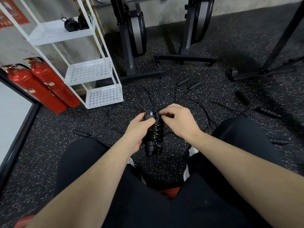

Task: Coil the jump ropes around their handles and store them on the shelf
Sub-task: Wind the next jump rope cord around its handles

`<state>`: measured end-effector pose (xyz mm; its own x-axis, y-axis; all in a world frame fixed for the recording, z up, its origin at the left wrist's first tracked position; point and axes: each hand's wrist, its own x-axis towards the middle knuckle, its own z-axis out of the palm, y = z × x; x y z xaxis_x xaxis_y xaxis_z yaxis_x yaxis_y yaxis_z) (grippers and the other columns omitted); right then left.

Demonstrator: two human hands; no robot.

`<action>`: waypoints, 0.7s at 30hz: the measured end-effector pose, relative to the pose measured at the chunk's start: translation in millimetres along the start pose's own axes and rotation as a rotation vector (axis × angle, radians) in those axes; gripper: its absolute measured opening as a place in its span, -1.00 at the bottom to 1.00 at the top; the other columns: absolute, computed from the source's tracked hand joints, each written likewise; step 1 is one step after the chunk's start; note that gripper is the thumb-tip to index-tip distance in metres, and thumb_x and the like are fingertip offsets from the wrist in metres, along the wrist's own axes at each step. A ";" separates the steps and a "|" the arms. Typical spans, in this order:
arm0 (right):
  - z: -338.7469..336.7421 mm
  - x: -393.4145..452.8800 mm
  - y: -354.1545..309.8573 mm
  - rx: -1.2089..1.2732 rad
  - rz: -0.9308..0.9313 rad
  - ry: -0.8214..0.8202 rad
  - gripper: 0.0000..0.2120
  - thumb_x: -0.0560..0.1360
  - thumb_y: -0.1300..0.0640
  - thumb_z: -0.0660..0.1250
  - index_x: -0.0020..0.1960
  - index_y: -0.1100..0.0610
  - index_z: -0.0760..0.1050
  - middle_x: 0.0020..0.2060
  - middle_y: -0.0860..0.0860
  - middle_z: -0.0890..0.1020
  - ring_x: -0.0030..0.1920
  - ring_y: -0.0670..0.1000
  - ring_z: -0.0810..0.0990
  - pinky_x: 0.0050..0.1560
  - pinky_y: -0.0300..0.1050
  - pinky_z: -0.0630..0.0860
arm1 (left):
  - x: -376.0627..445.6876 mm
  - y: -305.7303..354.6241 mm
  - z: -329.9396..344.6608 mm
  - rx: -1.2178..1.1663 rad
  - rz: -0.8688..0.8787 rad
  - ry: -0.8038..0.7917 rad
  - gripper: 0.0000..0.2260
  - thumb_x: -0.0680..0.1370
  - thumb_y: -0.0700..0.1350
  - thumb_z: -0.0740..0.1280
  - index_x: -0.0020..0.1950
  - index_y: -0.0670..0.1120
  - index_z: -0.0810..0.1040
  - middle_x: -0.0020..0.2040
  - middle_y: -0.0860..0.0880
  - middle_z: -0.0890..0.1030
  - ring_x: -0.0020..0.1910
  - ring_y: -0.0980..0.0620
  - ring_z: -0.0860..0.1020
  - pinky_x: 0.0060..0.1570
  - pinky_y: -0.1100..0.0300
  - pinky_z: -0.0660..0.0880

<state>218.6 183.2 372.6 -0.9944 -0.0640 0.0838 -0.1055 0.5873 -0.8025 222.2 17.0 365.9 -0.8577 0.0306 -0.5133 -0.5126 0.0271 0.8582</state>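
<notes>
Three tiers on the white perforated-metal shelf unit (88,71); top tier already carries coiled black rope bundles (71,24). Several loose black jump ropes (194,102) lie tangled on the speckled rubber floor (49,137). Between my knees, my left hand (138,129) grips the paired black handles with cord wound round them (153,134); my right hand (177,119) pinches the cord's free end at the top. Judgement: keep tension, tuck the end under a wrap before letting go. My fingertips hide the tail; remaining slack not discernible.
</notes>
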 end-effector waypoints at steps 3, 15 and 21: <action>-1.5 2.8 6.5 0.145 0.088 -0.047 -0.89 0.53 0.24 0.46 -0.01 0.07 0.71 -0.04 -0.14 0.60 -0.03 -0.22 0.54 0.06 -0.43 0.38 | -1.6 0.3 -3.8 0.067 -0.025 -0.062 -0.81 0.59 -0.12 0.40 0.17 0.09 0.67 0.00 -0.01 0.75 0.03 -0.05 0.68 0.01 -0.01 0.60; 1.4 0.3 7.6 0.302 0.247 -0.001 -0.93 0.48 0.20 0.52 -0.07 0.06 0.73 -0.37 -0.23 0.65 -0.43 -0.29 0.52 -0.32 -0.42 0.36 | -8.7 8.3 -7.2 0.339 0.115 -0.087 -0.81 0.65 0.00 0.34 0.22 0.24 0.63 0.10 0.13 0.69 0.10 0.09 0.63 0.07 0.16 0.53; -1.0 -1.8 2.9 0.315 0.255 0.001 -0.81 0.52 0.28 0.44 0.08 0.07 0.67 -0.09 -0.02 0.72 -0.34 -0.12 0.61 -0.28 -0.38 0.49 | -10.4 8.8 -5.4 0.391 0.162 -0.116 -0.80 0.63 -0.05 0.36 0.23 0.15 0.63 0.04 0.12 0.69 0.00 0.12 0.62 -0.04 0.23 0.49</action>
<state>220.2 185.9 370.7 -0.9886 0.0524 -0.1413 0.1506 0.3081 -0.9394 226.3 11.4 378.8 -0.9043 0.1770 -0.3885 -0.2987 0.3881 0.8719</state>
